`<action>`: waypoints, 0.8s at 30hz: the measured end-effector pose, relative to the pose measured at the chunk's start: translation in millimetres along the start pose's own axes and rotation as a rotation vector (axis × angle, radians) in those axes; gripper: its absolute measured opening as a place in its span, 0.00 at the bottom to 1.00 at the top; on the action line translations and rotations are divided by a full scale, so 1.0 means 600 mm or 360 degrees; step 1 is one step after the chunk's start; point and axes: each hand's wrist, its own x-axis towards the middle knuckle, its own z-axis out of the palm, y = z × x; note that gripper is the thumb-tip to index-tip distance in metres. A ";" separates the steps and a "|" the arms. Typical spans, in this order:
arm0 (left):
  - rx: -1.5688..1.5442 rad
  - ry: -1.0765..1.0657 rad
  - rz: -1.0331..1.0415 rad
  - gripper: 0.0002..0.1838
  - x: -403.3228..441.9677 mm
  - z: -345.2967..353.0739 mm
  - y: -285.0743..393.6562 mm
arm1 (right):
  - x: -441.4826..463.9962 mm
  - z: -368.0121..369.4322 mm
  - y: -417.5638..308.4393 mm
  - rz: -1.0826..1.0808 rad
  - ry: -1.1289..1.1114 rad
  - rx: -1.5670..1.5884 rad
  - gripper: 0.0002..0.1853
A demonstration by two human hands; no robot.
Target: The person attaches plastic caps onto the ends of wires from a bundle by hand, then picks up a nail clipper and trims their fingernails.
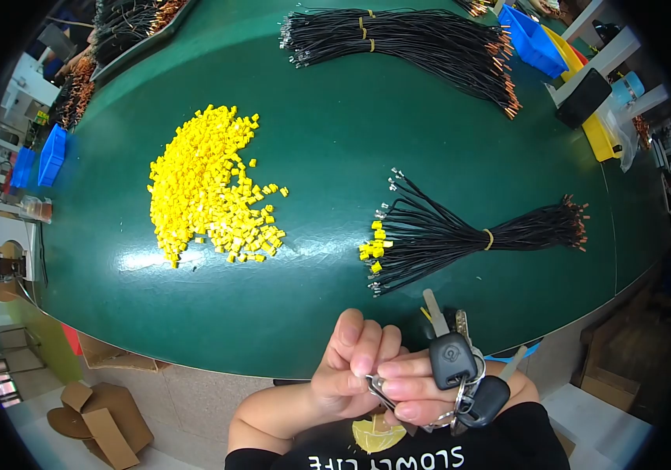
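My right hand (414, 386) is closed around a small silver metal tool (381, 393) that looks like a nail clipper. Its end meets the fingertips of my left hand (357, 362), whose fingers are curled inward with the thumb against them. Whether the left fingers pinch anything is hidden. A key ring (461, 399) hangs over the right hand, carrying a black-headed car key (451, 360), a second black key (488, 401) and other metal pieces. Beyond the hands lies a tied bundle of black wires (461, 239), with yellow connector housings (373, 249) on several of its left ends.
A heap of yellow housings (202, 184) spreads over the green table (312, 313) at the left. Another banded wire bundle (406, 39) lies at the far side. Blue bins (535, 43) stand at the far right; a cardboard box (104, 423) sits on the floor, lower left.
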 end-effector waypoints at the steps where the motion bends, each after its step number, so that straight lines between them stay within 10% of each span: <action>1: 0.0003 0.0005 -0.0010 0.18 0.000 0.000 0.000 | 0.001 0.014 0.007 -0.0047 0.0158 0.0058 0.14; 4: 0.0004 0.0008 -0.0015 0.18 -0.001 -0.001 0.000 | 0.003 0.028 0.012 -0.0139 0.0473 0.0174 0.14; 7: 0.0008 0.0006 -0.0018 0.18 -0.001 -0.003 -0.001 | 0.009 -0.013 -0.014 0.0178 0.0012 0.0103 0.27; 24: 0.0128 -0.0031 -0.0009 0.16 -0.003 -0.006 -0.005 | -0.008 -0.016 -0.018 0.0021 -0.0093 -0.0202 0.24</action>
